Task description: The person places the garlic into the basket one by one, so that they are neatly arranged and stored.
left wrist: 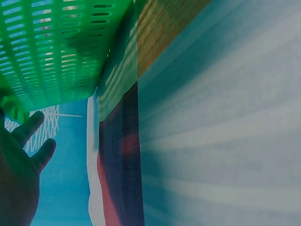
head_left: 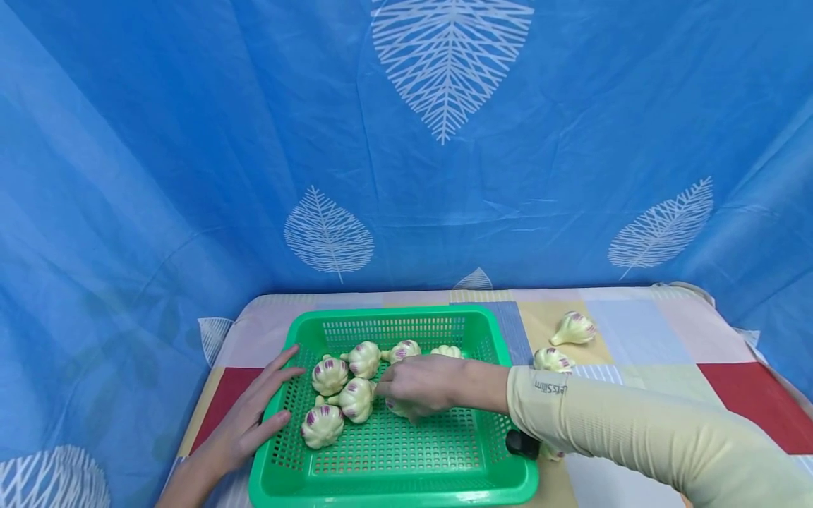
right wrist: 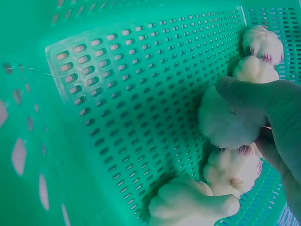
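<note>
Right hand [head_left: 422, 384] down inside the green basket [head_left: 394, 495], palm lowered. Its grip is closed round one garlic bulb [right wrist: 230, 117]; in the right wrist view the thumb lies across the bulb's near side and a finger shows lower down, partly hidden. Held bulb sits low in the basket, among the others, with bulbs close on both sides of it in that view. Whether it rests on the perforated floor, cannot tell.

Left hand [head_left: 250, 413] at the basket's left rim, fingers spread and fairly straight, thumb apart and nearer the front. Grip loose, not curled round anything. Left wrist view shows fingers just by the slotted outer wall.

Head view, other bulbs in basket: four clustered at left, the frontmost bulb [head_left: 322, 425] nearest the left hand; a back bulb [head_left: 404, 349] just behind the right hand; another pale bulb [head_left: 447, 351] partly hidden by the right hand and wrist.

Right of basket, on the bench [head_left: 673, 360] with its patchwork cover: a far bulb [head_left: 575, 328] lying on its side, a second bulb [head_left: 552, 359] near it, a third mostly hidden beneath the cream sleeve [head_left: 610, 416]. Black wrist device [head_left: 523, 444] near the basket's right rim. Blue curtain [head_left: 540, 176] behind, white leaf prints.
</note>
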Available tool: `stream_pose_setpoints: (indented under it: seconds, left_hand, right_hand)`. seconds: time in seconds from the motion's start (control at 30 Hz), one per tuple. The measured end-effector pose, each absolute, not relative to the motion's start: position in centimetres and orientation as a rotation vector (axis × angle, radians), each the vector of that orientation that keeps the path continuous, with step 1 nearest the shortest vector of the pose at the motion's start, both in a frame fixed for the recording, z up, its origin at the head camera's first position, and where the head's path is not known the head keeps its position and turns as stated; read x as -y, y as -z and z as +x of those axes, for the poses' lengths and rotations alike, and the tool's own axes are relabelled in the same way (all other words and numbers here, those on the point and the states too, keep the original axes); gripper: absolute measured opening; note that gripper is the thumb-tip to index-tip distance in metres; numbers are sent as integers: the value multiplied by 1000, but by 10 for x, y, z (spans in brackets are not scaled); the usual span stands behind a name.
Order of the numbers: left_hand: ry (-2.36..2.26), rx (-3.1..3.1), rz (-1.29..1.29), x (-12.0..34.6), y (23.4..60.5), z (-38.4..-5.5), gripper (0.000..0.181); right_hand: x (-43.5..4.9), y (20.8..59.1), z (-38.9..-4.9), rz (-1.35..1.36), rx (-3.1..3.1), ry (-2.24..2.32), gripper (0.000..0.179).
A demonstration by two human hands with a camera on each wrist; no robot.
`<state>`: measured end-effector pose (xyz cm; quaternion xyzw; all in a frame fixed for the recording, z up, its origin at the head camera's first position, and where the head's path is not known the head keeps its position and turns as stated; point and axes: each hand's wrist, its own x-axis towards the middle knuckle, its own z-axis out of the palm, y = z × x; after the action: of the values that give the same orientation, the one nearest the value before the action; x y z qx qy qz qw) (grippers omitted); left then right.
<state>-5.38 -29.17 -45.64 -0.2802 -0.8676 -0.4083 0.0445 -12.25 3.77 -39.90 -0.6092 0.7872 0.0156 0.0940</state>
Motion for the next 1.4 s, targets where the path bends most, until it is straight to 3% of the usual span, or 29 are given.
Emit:
stream_pose_setpoints:
  seconds: [0.13,0.3,0.77,1.07,1.4]
  left_hand:
    - [1242,2658,-853,292,456,-54,57]
    - [1237,2664,-850,292,457,-54,57]
    - [1206,2684,-837,292,453,-51,59]
    - [1216,2679,-837,292,453,-51,58]
    - [1210,2680,-844,291,453,-52,58]
  right_hand:
    - [-40,393,-122,-1775,-2360,-35,19]
    - [-49,377,-125,-1737,-2362,-157,43]
    - [-100,325,-127,-1778,-2465,-132,74]
    - [-148,326,-117,-1719,-2651,-24,83]
    - [-213,346,-94,-1410,-2863,194,83]
